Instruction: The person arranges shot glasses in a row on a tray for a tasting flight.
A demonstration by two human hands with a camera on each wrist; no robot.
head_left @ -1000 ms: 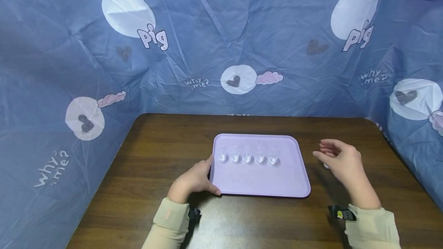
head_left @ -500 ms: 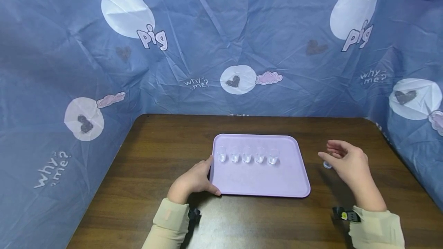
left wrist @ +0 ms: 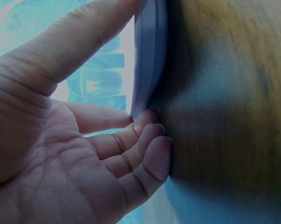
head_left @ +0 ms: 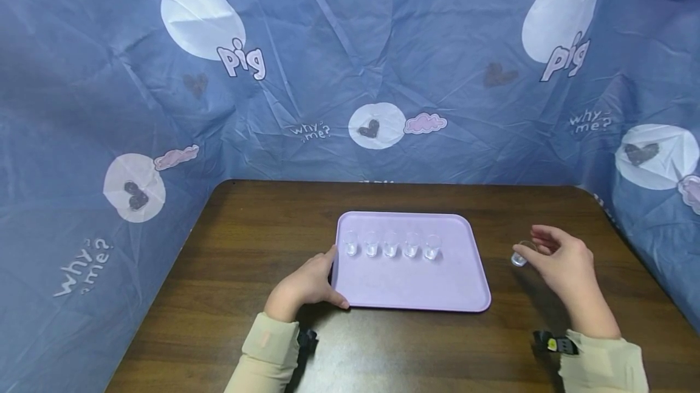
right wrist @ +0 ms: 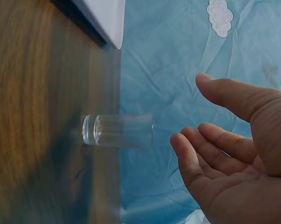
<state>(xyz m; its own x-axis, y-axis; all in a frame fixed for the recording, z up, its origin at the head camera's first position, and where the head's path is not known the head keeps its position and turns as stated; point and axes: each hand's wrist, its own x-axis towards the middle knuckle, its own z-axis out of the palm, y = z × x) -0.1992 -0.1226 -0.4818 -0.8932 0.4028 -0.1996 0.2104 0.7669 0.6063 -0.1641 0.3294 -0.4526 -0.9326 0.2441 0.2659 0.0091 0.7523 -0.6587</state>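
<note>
The lilac tray [head_left: 404, 287] lies on the wooden table, with several clear shot glasses [head_left: 391, 249] standing on it in a row. At its front left corner my left hand [head_left: 303, 287] holds the tray, thumb on the front edge and fingers along the left side. In the left wrist view the thumb and index fingertip meet the tray's rim [left wrist: 149, 51]. Right of the tray, one more shot glass [right wrist: 119, 130] stands upright on the table. My right hand [head_left: 566, 265] is beside it, fingers relaxed and apart, with a gap between fingertips and glass in the right wrist view.
The brown table [head_left: 262, 217] has rounded far corners. A blue printed fabric [head_left: 306, 89] hangs behind it and on both sides. Both wrists carry black straps [head_left: 555, 342] below pale sleeves.
My right hand has drawn back to the right, and more of the lone shot glass now shows. The left hand and the tray have not moved.
</note>
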